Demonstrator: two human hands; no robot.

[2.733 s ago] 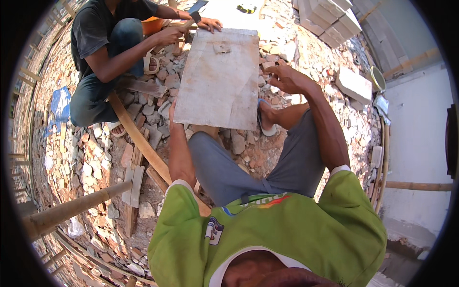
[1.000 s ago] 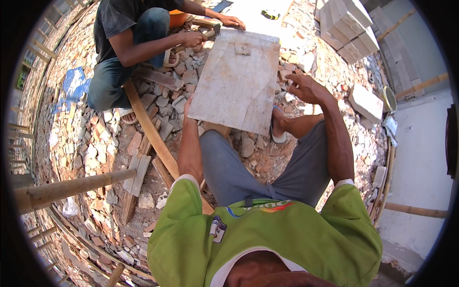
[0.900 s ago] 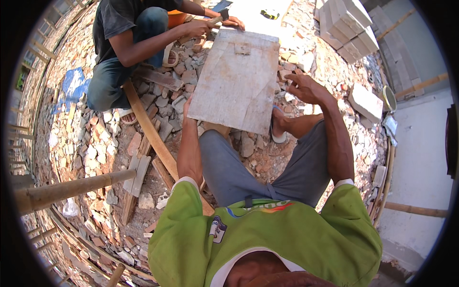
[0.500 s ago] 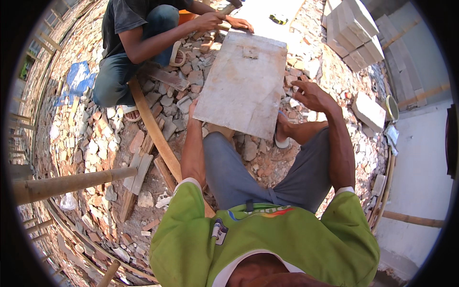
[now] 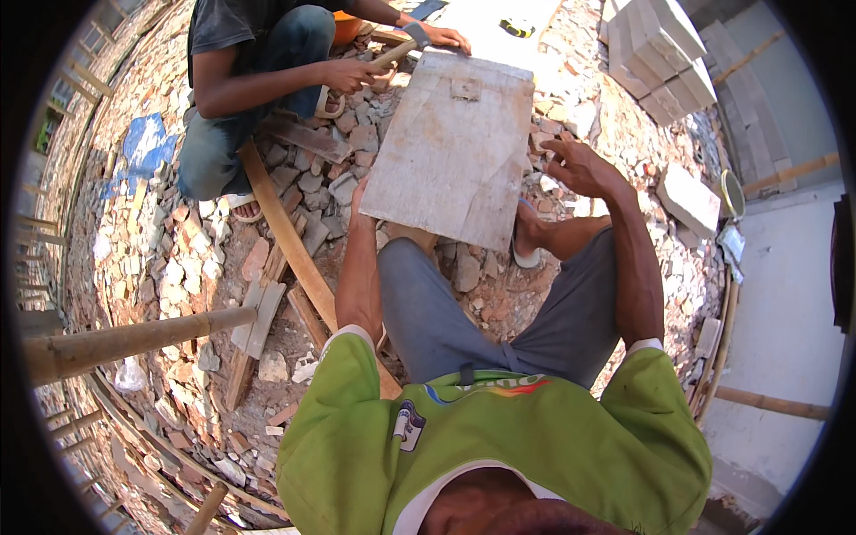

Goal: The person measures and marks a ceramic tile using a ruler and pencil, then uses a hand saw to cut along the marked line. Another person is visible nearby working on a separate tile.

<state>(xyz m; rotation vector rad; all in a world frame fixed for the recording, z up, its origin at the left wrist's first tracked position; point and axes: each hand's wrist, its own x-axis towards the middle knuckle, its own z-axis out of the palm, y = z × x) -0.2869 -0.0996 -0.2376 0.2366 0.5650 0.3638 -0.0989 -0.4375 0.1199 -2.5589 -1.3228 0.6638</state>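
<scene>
A pale, stained wooden board (image 5: 450, 152) lies tilted in front of me, with a small rectangular patch near its far end. My left hand (image 5: 359, 198) grips the board's left edge, its fingers mostly hidden behind it. Off the board's right side hangs my right hand (image 5: 578, 168), empty, with fingers loosely bent and apart. Across from me a crouching co-worker holds a hammer (image 5: 397, 53) in one hand; the co-worker's other hand (image 5: 450, 40) rests at the board's far edge.
Broken brick rubble (image 5: 187, 259) covers the ground. A long timber strip (image 5: 290, 236) and a bamboo pole (image 5: 143, 343) lie to the left. Pale blocks (image 5: 655, 58) are stacked at far right, near a loose block (image 5: 687, 201). A tape measure (image 5: 517, 28) sits beyond the board.
The co-worker's hammer has come down and nearer, its head now beside the board's far left corner. My right hand's fingers have shifted slightly; my left hand stays on the board.
</scene>
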